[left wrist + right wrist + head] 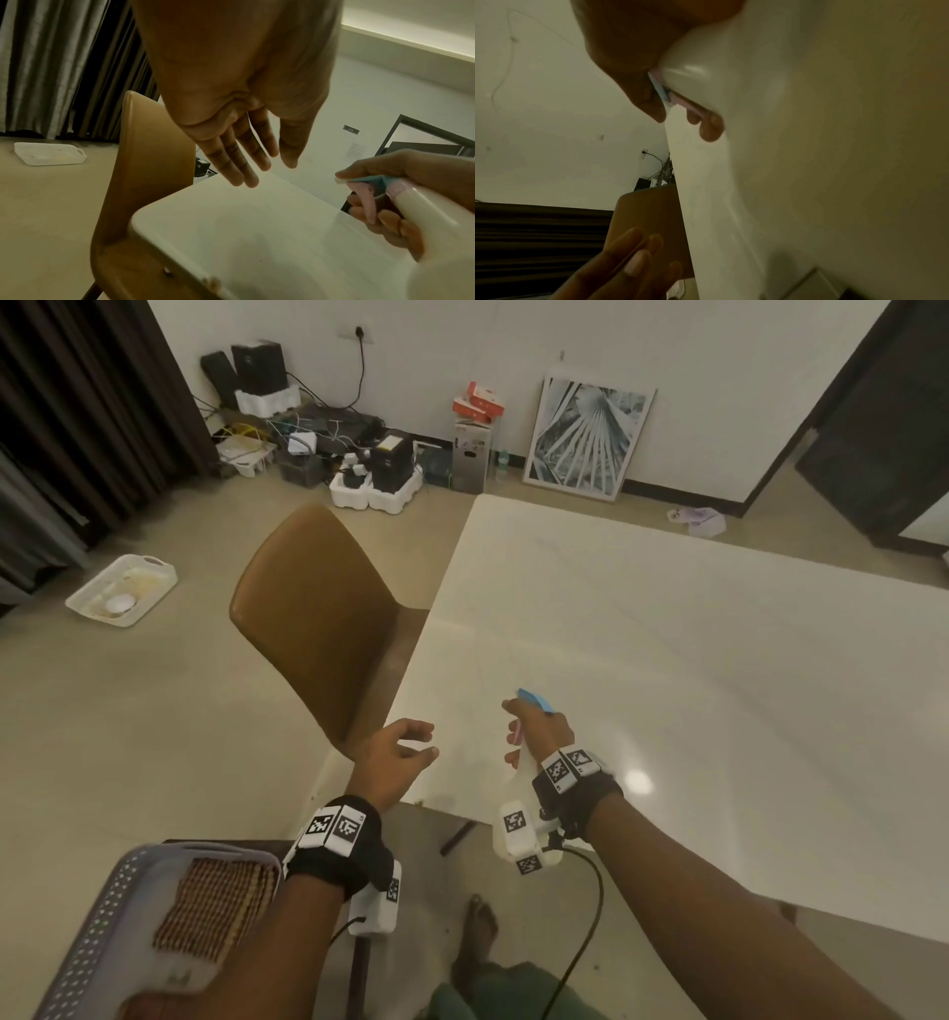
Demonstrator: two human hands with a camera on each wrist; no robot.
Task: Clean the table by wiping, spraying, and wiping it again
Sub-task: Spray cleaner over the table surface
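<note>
Two hands | right hand point(542, 734) grips spray bottle point(434, 211) | left hand point(398, 755) empty

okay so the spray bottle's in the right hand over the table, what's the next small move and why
Probably squeeze the pink trigger: the right hand grips the spray bottle with its nozzle over the white table, and the left hand is open and out of the way.

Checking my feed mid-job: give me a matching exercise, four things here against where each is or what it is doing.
1 spray bottle
2 left hand
3 brown chair
4 woven cloth

A lies in the lavender basket
B held in the right hand
C open, holding nothing
D at the table edge

Pairs: 1-B, 2-C, 3-D, 4-A
</note>
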